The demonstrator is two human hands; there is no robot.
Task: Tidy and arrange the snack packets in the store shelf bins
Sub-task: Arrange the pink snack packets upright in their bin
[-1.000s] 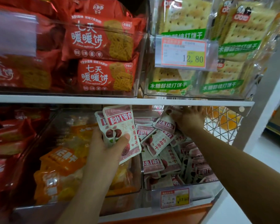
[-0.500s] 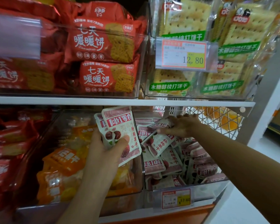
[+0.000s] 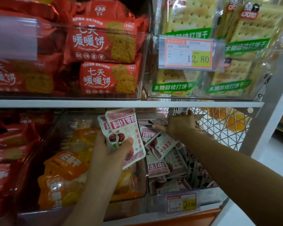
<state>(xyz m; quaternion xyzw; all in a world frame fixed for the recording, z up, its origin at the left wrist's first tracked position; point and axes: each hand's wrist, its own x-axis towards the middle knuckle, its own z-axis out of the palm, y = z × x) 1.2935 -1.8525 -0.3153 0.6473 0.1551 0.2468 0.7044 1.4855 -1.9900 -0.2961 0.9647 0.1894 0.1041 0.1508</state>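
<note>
My left hand holds two pink packets upright, thumb pinching them across the front, just before the divide between the orange packets and the clear bin; that grip hasn't changed. My right hand has moved: half a second ago it lay over the jumbled pile, now it has pushed deeper, up under the shelf at the bin's back. Its thumb sticks out left, but whether it grips a packet I cannot tell. I judge I'm making room back there so the held pair can go in
</note>
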